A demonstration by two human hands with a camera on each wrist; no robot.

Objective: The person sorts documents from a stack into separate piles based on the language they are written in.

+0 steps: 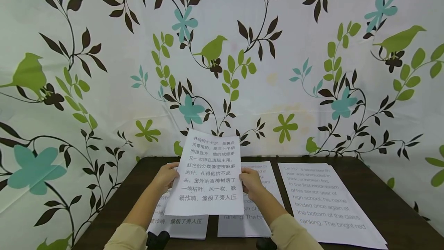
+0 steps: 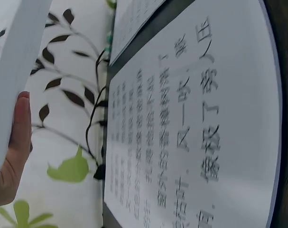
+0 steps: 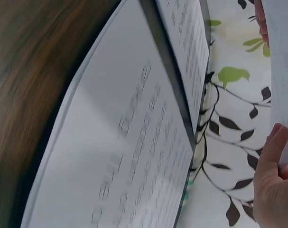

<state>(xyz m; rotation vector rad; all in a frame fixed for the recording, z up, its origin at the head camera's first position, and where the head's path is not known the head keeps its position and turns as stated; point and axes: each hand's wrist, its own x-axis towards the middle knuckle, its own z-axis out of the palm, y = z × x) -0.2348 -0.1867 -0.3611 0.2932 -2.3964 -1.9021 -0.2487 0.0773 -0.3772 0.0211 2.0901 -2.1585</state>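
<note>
Step in hand, as I judge it: one printed sheet is lifted off a stack and held up over the worktop [image 1: 381, 188], not yet set anywhere.

Going left to right. Left hand [image 1: 167, 176] pinches the left edge of the held sheet [image 1: 207, 176]; the left wrist view shows a thumb [image 2: 18, 128] lying against the paper edge, though the other fingers are out of sight behind it. The held sheet carries Chinese text, stands near upright and tilted back, above the near-left part of the worktop, clear of everything below. Under it lies the Chinese stack [image 1: 184, 225] at the near-left edge, same print showing at its bottom line. Right hand [image 1: 251, 183] grasps the sheet's right edge, thumb on the front. Just right of that, the middle English stack [image 1: 256, 188], partly hidden by the sheet and forearm. Further right, apart from it, the right English stack [image 1: 326, 203], running toward the near-right corner.

Next move probably calls for keeping both edge pinches even so the sheet stays flat, then lowering it squarely onto a pile. Which pile, I can't tell.
</note>
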